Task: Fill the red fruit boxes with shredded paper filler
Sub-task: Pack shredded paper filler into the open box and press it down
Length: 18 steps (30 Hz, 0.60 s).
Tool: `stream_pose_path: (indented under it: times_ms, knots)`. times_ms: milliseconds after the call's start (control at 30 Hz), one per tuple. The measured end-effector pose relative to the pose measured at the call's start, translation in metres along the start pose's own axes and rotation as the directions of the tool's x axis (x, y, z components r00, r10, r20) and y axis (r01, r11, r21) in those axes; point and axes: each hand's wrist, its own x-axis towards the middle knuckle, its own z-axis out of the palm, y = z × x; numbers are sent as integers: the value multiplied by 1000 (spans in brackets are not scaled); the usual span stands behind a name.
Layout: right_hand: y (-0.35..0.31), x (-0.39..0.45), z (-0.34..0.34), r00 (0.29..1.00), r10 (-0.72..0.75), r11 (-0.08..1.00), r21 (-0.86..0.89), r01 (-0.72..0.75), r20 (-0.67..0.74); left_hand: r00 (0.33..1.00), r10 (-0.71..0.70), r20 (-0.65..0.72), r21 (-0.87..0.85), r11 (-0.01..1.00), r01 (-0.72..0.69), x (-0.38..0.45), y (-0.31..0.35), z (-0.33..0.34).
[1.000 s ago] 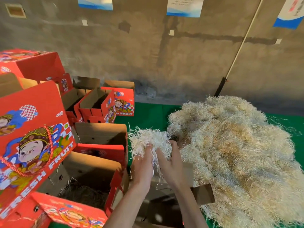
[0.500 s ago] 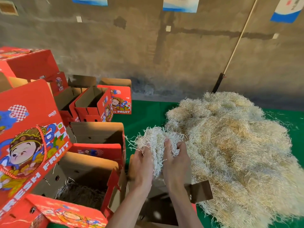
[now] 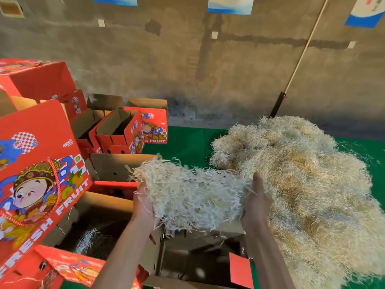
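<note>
Green mat (image 3: 187,140) — both hands stretch wispy shredded paper (image 3: 193,195).

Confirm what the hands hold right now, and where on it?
A wad of shredded paper filler, stretched between both hands: left hand at its left end, right hand at its right end.
</note>
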Motion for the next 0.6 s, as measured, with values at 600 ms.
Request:
stream_pose_path:
  times_ms: [600]
  knots:
    - [-23, 1, -10, 997, -74, 984, -162, 74, 8, 985, 172, 31, 210, 962, -174, -20, 29, -6]
